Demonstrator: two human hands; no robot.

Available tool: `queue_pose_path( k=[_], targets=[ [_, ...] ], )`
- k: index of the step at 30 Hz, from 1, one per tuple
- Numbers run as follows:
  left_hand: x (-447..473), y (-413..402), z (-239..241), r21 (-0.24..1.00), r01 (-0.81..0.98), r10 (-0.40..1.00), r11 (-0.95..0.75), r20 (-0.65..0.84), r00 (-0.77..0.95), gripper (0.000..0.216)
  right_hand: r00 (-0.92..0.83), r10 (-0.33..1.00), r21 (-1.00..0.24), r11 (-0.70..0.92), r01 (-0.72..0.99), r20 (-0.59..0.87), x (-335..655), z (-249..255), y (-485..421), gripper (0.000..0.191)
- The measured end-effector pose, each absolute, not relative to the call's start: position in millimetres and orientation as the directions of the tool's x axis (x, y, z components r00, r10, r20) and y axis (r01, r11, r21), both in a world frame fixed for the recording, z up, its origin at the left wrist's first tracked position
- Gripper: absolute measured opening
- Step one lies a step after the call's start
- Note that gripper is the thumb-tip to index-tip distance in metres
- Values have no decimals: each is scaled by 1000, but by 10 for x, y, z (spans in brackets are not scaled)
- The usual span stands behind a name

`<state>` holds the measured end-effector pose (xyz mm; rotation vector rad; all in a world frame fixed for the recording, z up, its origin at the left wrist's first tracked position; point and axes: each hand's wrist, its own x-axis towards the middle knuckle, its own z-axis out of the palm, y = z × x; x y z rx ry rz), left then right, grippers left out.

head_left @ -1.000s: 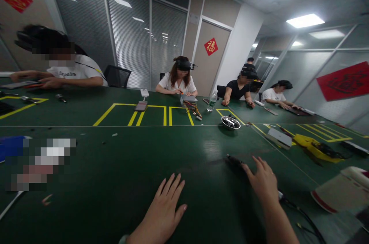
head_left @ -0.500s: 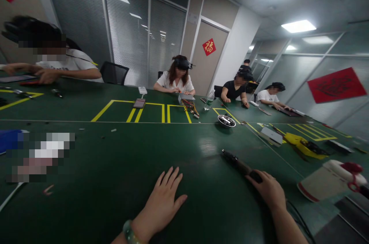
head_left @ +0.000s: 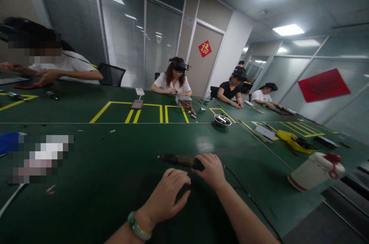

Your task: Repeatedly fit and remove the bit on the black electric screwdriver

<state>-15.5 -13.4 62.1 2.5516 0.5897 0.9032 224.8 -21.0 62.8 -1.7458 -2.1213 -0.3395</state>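
My right hand [head_left: 210, 170] is wrapped around the rear of a dark, slim electric screwdriver [head_left: 182, 160], its cord trailing back past my forearm to the table's near edge. The tool lies almost level above the green table, tip pointing left. Just below its front half is my left hand [head_left: 168, 194], fingers bent and thumb held apart, with nothing in it. A green bangle [head_left: 138, 226] circles that wrist. Whether the left fingertips touch the tool, I cannot tell.
A white cup with a red lid [head_left: 315, 171] stands at right. Beyond are a metal bowl of small parts [head_left: 223, 120], a white box [head_left: 264, 133], a yellow pouch [head_left: 295, 142] and a water bottle [head_left: 205, 101]. Several people sit across the table. A blue item [head_left: 10, 143] lies left.
My right hand has swung the electric screwdriver leftward, in front of my left hand, and turned its tip left. My left fingers, flat and spread before, have lifted and bent.
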Motion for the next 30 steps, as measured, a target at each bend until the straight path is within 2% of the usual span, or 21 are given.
queue_pose_path(
  k=[3, 6, 10, 14, 17, 21, 23, 25, 27, 30],
  targets=[
    [-180, -129, 599, 468, 168, 451, -867, 597, 664, 21, -330, 866, -68, 381, 922, 375, 1771, 453, -22, 29],
    [-191, -111, 542, 477, 167, 469, -863, 631, 617, 16, -419, 843, -71, 467, 882, 337, 1460, 290, 94, 24],
    [-185, -94, 520, 480, 202, 496, -854, 631, 597, 14, -421, 860, -89, 461, 883, 288, 1326, 188, 147, 17],
    [-163, -77, 541, 509, 205, 516, -836, 601, 611, 22, -377, 890, -158, 423, 892, 256, 1337, 162, 137, 12],
    [-163, -71, 560, 540, 242, 564, -806, 578, 589, 27, -355, 904, -189, 402, 896, 239, 1335, 205, 100, 19],
    [-194, -77, 590, 544, 274, 589, -793, 568, 575, 28, -436, 868, -259, 489, 833, 235, 1424, 375, -28, 51],
    [-212, -83, 604, 537, 296, 597, -790, 563, 571, 29, -402, 881, -271, 461, 845, 248, 1558, 476, -141, 61],
    [-222, -89, 610, 526, 328, 609, -785, 560, 561, 29, -308, 920, -275, 370, 888, 242, 1745, 559, -287, 59],
    [-218, -92, 608, 512, 359, 620, -780, 556, 554, 29, -211, 958, -288, 262, 921, 195, 1951, 611, -456, 47],
    [-185, -94, 594, 493, 403, 634, -771, 543, 551, 29, -140, 989, -304, 149, 941, 52, 2200, 630, -685, 28]
  ],
)
